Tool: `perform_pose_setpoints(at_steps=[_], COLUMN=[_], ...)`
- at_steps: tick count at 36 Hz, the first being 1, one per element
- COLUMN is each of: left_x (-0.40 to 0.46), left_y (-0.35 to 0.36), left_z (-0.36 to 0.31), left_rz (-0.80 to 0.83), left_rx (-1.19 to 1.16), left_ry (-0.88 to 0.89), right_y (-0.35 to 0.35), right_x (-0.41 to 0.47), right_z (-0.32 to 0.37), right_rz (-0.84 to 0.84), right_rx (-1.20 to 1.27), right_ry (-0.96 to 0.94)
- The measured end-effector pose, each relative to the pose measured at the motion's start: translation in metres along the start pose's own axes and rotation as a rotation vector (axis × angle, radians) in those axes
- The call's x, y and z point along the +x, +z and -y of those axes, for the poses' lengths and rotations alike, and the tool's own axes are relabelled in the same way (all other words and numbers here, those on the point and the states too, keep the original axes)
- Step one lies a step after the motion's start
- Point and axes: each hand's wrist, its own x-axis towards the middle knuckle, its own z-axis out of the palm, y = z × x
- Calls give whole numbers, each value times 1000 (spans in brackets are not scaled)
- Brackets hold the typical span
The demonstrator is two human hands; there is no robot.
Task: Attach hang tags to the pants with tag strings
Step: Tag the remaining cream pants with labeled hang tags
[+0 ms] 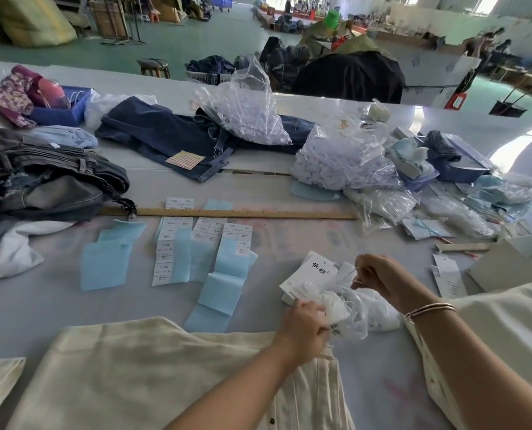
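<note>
Far left: a heap of dark grey washed denim jeans (41,178) on the pale grey worktable (41,305), with a blue plastic bin (61,108) beyond. Near left, spread flat along the table's near edge: cream-coloured cotton pants (140,373). Just past them, in the middle: loose light-blue paper strips (106,262) and white printed size stickers (165,259), with a long yellow wooden ruler (243,213) lying across behind. Farther back: dark navy jeans (165,135) under a clear plastic bag of white fasteners (249,113). Right of centre: left hand (305,327), fingers curled, gripping a tangled bundle of white tag strings in thin plastic (351,308), which rests on the table touching white card hang tags with black lettering (313,271). Just right: right hand (379,280), bracelet at the wrist, fingertips pinching a single string up out of the bundle. Far right: more clear bags of white pieces (345,159).
</note>
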Motion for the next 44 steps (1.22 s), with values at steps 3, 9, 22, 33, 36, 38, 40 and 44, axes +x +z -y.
perform_pose_setpoints(at_steps=[3, 9, 22, 33, 36, 38, 40, 44], left_x=[-15, -79, -183, -208, -210, -212, -213, -212], left_y=[-26, -73, -91, -108, -112, -115, -118, -123], left_z=[6, 38, 69, 59, 58, 57, 55, 52], left_rz=[-26, -17, -202, -435, -439, -448, -472, -499], left_rx=[-351, -1185, -1781, -1137, -1152, -1205, -1253, -1301], left_ry=[-133, -408, -503, -520, -499, -497, -495, -492], right_y=[12, 47, 171, 202, 205, 207, 208, 209], right_x=[-9, -30, -104, -126, -129, -133, -137, -142], right_z=[0, -4, -27, -34, -32, -32, -32, -39], right_rz=[4, 67, 344, 333, 327, 348, 359, 377], right_rx=[-104, -450, 322, 275, 246, 221, 230, 226], right_ry=[-30, -185, 240, 152, 109, 70, 40, -35])
